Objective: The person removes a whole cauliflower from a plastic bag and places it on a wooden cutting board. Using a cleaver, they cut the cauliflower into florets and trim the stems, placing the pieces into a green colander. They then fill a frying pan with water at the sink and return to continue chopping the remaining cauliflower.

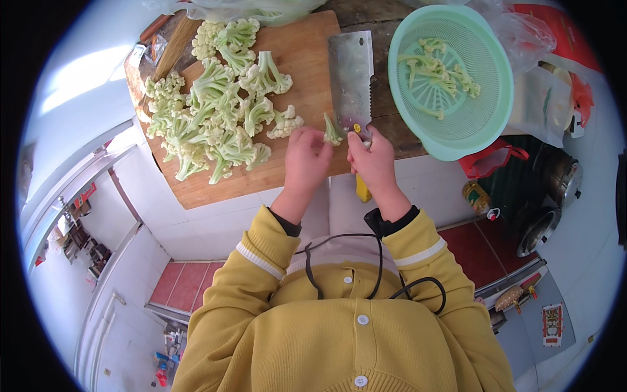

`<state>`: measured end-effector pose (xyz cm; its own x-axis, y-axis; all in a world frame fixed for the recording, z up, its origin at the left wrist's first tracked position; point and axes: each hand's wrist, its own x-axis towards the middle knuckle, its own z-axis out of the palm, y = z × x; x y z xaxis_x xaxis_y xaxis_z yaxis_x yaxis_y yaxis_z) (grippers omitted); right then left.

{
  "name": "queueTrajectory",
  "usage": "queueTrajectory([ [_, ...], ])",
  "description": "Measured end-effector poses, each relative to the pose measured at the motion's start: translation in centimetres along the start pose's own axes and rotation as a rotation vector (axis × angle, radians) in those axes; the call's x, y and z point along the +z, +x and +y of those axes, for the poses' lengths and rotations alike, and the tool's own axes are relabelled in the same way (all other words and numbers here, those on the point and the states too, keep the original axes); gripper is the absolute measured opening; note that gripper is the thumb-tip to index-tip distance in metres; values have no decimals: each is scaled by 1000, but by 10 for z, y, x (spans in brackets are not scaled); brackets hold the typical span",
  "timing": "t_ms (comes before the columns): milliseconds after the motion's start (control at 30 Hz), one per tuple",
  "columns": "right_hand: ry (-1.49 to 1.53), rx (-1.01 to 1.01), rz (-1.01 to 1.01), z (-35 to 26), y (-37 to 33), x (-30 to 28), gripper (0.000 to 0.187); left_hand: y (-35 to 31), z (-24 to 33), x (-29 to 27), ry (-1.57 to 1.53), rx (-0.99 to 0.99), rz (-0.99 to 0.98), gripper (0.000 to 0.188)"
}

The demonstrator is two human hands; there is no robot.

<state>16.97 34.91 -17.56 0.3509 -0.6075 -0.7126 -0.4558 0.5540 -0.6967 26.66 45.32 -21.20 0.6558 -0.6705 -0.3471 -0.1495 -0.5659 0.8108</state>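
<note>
My left hand (305,157) pinches a small cauliflower floret (332,132) between thumb and fingers, near the right edge of a wooden cutting board (312,62). Close beside it, my right hand (373,160) is closed round a yellow-handled knife (363,189), the handle's end sticking out below the fist. Just beyond that fist a broad cleaver blade (351,72) with a toothed right edge lies flat. Whether this blade belongs to the yellow handle is hidden by my fingers. Many cut cauliflower florets (219,121) are heaped on the board to the left.
A pale green plastic colander (499,108) holding a few floret pieces stands right of the cleaver blade. Clear plastic bags (522,36) lie behind it. A red basket-like item (486,160) and an oil bottle (477,196) are lower right. A black cable (381,268) hangs before my body.
</note>
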Motion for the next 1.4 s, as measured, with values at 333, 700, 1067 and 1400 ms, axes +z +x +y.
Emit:
queueTrajectory([
  [333,-13,-6,4,2,0,4,14,1,10,1,32,-3,14,13],
  [700,-74,-37,-17,9,6,11,19,0,-1,2,107,45,51,14],
  [1067,-354,-362,103,31,20,28,28,0,-9,2,178,57,47,16],
  [1400,-328,-268,51,28,17,20,25,-3,1,2,97,0,30,24],
])
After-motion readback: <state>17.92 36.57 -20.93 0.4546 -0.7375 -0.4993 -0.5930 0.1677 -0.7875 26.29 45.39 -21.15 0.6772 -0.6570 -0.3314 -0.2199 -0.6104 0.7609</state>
